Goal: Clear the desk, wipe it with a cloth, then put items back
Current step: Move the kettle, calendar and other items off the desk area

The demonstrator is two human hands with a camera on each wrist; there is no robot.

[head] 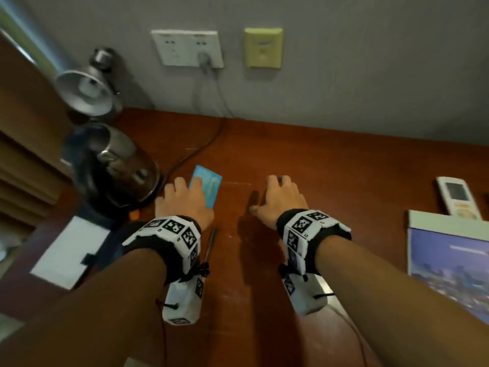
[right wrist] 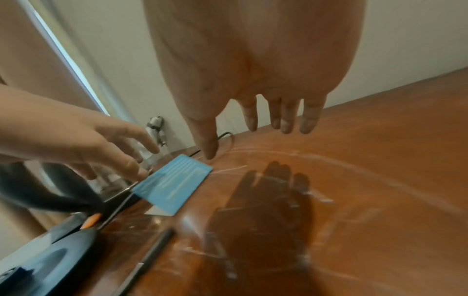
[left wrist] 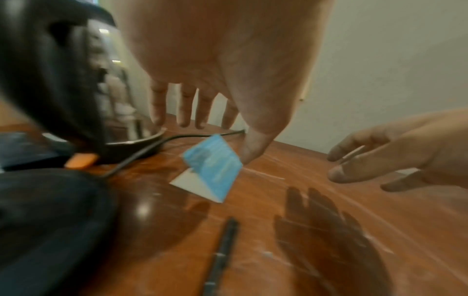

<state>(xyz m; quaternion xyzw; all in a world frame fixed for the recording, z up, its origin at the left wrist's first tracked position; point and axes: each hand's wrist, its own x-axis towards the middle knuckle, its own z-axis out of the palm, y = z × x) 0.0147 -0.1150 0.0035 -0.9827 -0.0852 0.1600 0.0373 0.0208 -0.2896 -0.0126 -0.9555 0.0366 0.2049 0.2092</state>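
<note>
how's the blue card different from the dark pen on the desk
The blue card is broad and folded, with its blue flap propped up off the desk; the dark pen is thin and lies flat. The card sits farther out, partly under the left hand; the pen lies nearer the person, beside that hand's wrist. Both rest on the desk.
</note>
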